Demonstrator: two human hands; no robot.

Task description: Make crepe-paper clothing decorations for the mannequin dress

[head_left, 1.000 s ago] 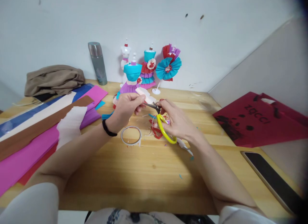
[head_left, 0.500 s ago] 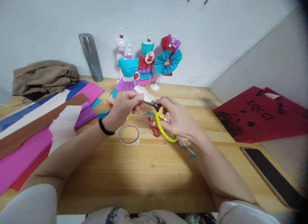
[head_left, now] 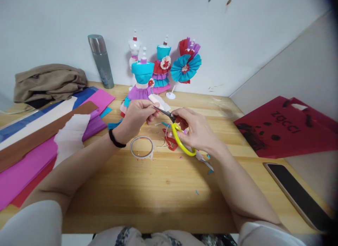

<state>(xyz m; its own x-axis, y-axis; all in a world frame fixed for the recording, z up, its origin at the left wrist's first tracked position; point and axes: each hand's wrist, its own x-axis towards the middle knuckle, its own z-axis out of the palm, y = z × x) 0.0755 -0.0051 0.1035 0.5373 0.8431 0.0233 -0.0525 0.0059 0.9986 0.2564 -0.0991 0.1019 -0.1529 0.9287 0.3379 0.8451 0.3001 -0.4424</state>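
In the middle of the head view my left hand point(head_left: 138, 115) is closed, thumb and fingers pinching a small piece of white paper point(head_left: 160, 102). My right hand point(head_left: 194, 128) grips yellow-handled scissors point(head_left: 182, 142). Their dark blades point left, the tips reaching my left thumb in front of the paper. Below the hands lie a roll of tape point(head_left: 142, 157) and a red scrap point(head_left: 171, 144) among small cuttings. Just behind stands a small mannequin point(head_left: 142, 75) dressed in blue and purple crepe paper.
More mannequins with paper dresses point(head_left: 163, 68) stand by the wall, one bearing a large blue paper flower point(head_left: 182, 71). Sheets of coloured paper point(head_left: 31, 151), a brown cloth point(head_left: 50, 82) and a flask point(head_left: 101, 62) are at left. A red bag point(head_left: 287, 129) and a phone point(head_left: 295, 193) are at right.
The scissors and my right hand have shifted slightly, and the blades now look closer together beside my left thumb. My left hand keeps its pinch. The whole view has moved a little.
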